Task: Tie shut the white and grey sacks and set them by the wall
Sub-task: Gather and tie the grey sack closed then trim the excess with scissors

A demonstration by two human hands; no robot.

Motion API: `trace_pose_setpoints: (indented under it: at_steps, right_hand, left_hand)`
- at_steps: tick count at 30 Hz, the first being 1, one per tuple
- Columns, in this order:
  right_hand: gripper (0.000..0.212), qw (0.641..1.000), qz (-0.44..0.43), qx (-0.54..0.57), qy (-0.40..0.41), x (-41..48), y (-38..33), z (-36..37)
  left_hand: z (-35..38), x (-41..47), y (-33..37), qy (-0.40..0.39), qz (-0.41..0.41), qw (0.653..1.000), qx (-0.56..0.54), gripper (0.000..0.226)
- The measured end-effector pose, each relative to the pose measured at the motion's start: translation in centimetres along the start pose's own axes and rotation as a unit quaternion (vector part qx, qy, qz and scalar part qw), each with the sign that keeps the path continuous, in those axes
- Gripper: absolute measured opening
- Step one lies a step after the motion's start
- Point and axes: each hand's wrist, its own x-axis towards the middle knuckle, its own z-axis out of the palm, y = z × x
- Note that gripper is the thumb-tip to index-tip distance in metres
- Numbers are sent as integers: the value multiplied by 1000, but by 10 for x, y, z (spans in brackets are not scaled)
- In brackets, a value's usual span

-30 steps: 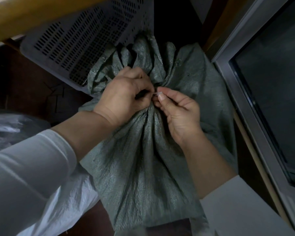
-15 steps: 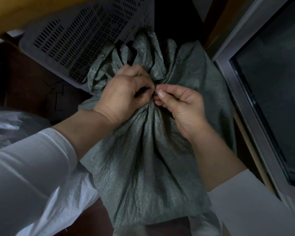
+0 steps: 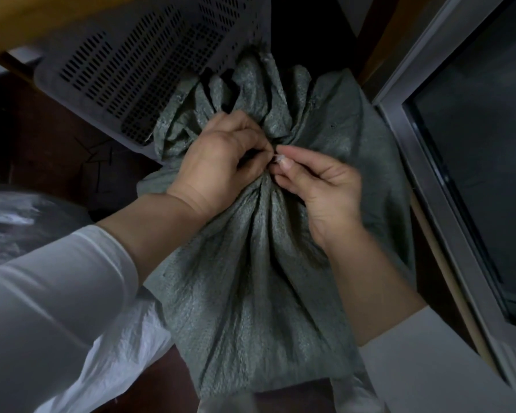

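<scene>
A grey woven sack [image 3: 251, 278] stands in the middle of the view, its mouth gathered into a bunched neck with the loose top fanning out behind. My left hand [image 3: 221, 162] is clenched around that neck from the left. My right hand [image 3: 316, 186] sits just to the right of the neck, thumb and forefinger pinching a thin pale tie [image 3: 279, 158] at the gather. A white sack [image 3: 125, 347] lies at the lower left, partly hidden under my left sleeve and the grey sack.
A grey perforated plastic crate [image 3: 149, 64] leans behind the sack at the upper left, under a wooden edge [image 3: 36, 19]. A metal-framed glass door [image 3: 447, 186] runs down the right side. A pale plastic bag [image 3: 15, 222] sits at the far left on dark floor.
My right hand has drawn slightly right, away from the left hand, with the tie pinched. The left hand stays clenched on the neck. The view has shifted a little.
</scene>
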Motion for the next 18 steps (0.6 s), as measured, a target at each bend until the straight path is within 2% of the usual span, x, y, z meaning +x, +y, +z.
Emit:
trace_pose_setpoints:
  at_steps: [3, 7, 18]
  right_hand:
    - [23, 999, -27, -36, 2, 0, -1, -1]
    - [40, 996, -65, -56, -25, 2, -6, -4]
    - [35, 991, -76, -109, -18, 5, -9, -5]
  left_hand:
    - [1, 0, 0, 1, 4, 1000, 3, 18]
    - [1, 1, 0, 2, 2, 1000, 4, 19]
    - [2, 1, 3, -1, -8, 1000, -10, 28]
